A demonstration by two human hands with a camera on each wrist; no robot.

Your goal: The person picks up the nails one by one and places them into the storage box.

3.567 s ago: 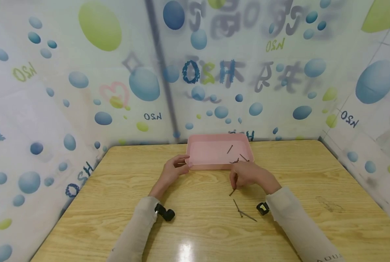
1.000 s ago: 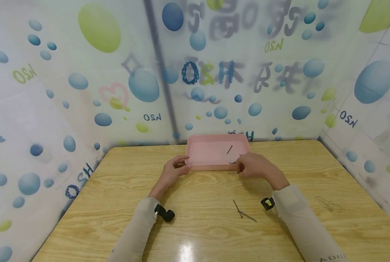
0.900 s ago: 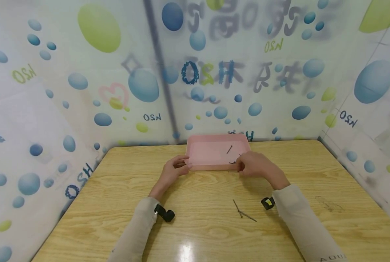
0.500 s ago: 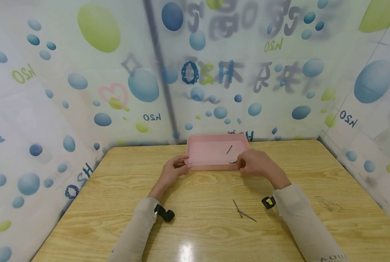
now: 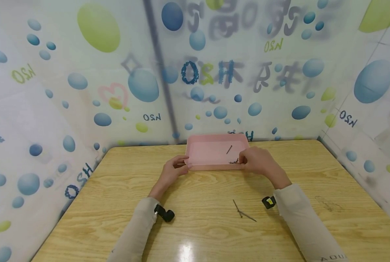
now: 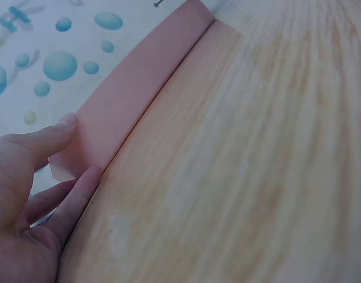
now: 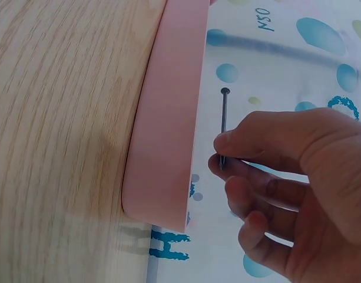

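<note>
In the head view my left hand (image 5: 172, 170) touches the left front corner of the pink tray (image 5: 214, 167). Its fingers are fairly straight, with thumb and fingertips against the tray wall (image 6: 139, 82) in the left wrist view. My right hand (image 5: 259, 163) is at the tray's right front corner. Between thumb and fingertip it pinches a nail (image 7: 224, 115), its flat head uppermost in the right wrist view. One nail (image 5: 229, 149) lies alone inside the tray, and a small cluster of nails (image 5: 234, 161) lies near its front wall, partly beside my right hand.
A few nails (image 5: 246, 216) lie touching or crossing on the wooden table (image 5: 195, 203), nearer the person. The tray stands by the table's back edge, against a patterned wall sheet (image 5: 208, 105). Both wrists carry small black cameras (image 5: 164, 213).
My right hand first held a nail over the table in front of the tray. It has since moved back to the tray's right front corner. The left hand has stayed in place.
</note>
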